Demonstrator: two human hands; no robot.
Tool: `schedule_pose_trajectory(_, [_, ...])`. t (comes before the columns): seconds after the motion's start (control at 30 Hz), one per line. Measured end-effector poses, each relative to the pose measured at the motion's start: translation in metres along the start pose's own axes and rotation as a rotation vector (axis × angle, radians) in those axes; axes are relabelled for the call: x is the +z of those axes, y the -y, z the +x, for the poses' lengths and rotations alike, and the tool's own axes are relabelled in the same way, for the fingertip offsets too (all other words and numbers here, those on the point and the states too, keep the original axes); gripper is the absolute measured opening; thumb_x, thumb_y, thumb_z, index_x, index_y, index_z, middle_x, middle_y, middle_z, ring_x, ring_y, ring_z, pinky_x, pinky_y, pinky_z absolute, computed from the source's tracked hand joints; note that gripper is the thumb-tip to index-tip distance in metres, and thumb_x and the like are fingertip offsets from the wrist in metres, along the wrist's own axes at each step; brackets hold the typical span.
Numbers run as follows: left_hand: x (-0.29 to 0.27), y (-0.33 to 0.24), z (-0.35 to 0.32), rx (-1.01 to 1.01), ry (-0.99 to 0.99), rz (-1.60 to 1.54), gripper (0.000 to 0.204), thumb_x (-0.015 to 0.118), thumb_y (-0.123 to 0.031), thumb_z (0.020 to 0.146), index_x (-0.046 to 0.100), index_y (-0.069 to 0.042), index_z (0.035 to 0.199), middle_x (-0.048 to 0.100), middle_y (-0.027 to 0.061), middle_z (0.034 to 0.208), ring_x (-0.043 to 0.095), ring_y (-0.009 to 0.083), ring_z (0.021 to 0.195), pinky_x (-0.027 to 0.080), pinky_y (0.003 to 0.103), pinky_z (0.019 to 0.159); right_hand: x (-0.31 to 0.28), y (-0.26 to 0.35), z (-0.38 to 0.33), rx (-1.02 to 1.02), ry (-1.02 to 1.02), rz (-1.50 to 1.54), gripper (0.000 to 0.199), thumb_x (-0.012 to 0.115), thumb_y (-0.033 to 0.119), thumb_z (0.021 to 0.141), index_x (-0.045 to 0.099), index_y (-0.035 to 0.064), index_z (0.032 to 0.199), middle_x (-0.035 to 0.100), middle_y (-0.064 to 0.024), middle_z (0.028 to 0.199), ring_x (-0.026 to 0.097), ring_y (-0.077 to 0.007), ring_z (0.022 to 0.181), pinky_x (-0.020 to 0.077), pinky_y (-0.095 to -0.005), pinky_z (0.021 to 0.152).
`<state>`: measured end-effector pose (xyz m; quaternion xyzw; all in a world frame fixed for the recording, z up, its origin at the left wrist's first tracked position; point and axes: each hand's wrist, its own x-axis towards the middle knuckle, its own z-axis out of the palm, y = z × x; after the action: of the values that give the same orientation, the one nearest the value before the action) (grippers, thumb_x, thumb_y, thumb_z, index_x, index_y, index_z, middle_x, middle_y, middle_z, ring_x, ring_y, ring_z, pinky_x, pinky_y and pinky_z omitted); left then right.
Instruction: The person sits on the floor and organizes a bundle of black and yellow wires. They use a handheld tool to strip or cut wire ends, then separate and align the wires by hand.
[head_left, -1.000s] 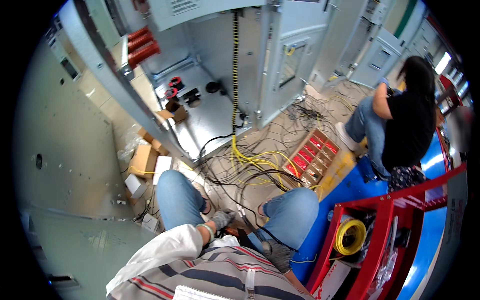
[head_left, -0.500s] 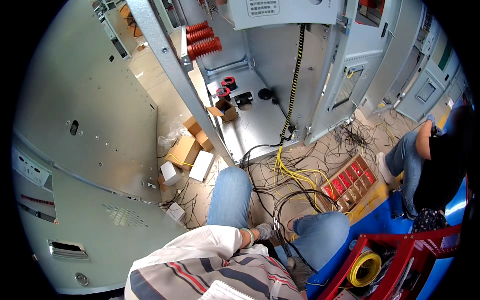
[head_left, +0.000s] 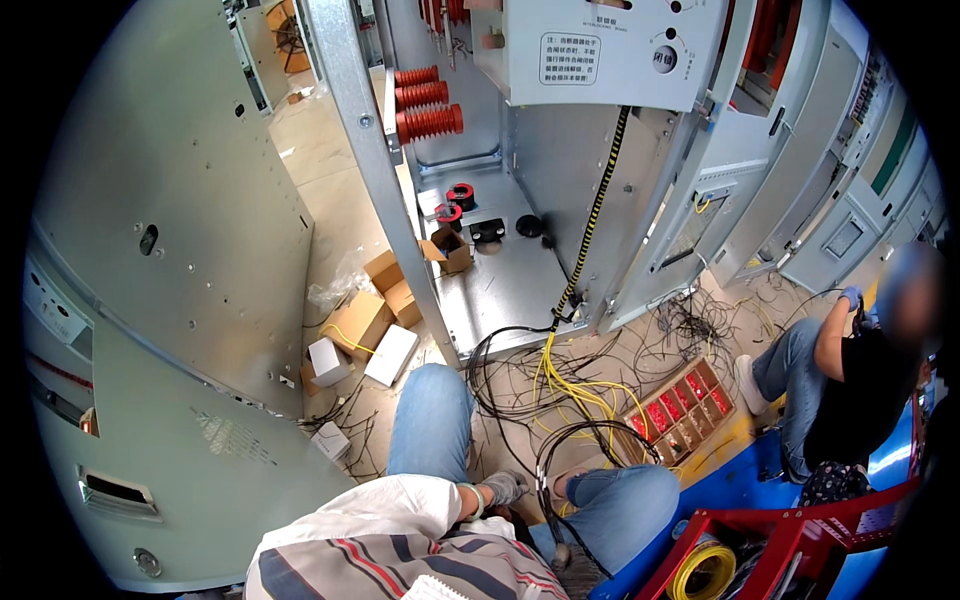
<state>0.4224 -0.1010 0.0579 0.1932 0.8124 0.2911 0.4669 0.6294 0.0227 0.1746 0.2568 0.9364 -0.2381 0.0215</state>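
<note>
The black cables (head_left: 547, 507) slant lengthwise past the left hand (head_left: 507, 487) to the nearer right hand (head_left: 577, 573); I cannot tell whether either grips.

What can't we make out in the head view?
All in head view:
Grey-gloved left hand: palm and anything in it, hidden by its own back.
Grey-gloved right hand: finger placement, too dark and small among black cables.
Round yellow wire coil: bottom, cut off by lower edge.
Small red parts in brown wooden compartment tray: too small to identify.
Co-worker's head: blurred.
</note>
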Motion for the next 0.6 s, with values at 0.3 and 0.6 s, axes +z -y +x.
schedule_pose_trajectory(0.3, [0.005, -0.006, 0.001, 0.002, -0.086, -0.07, 0.036, 0.048, -0.035, 0.083, 0.058, -0.004, 0.098, 0.059, 0.0195, 0.088, 0.056, 0.0339, 0.083, 0.041, 0.037, 0.075, -0.006, 0.003, 0.0, -0.022, -0.067, 0.008, 0.034, 0.045, 0.041, 0.082, 0.057, 0.0115, 0.072, 0.054, -0.0148, 0.053, 0.053, -0.0321, 0.045, 0.0408, -0.043, 0.044])
schedule_pose_trajectory(0.6, [0.005, 0.001, 0.005, 0.027, -0.014, -0.011, 0.035, 0.049, -0.034, 0.081, 0.058, -0.005, 0.098, 0.06, 0.0174, 0.092, 0.056, 0.032, 0.086, 0.041, 0.036, 0.077, 0.01, -0.007, -0.004, -0.022, -0.092, -0.045, 0.033, 0.044, 0.039, 0.082, 0.055, 0.0108, 0.069, 0.054, -0.0141, 0.052, 0.053, -0.0317, 0.045, 0.0406, -0.0424, 0.043])
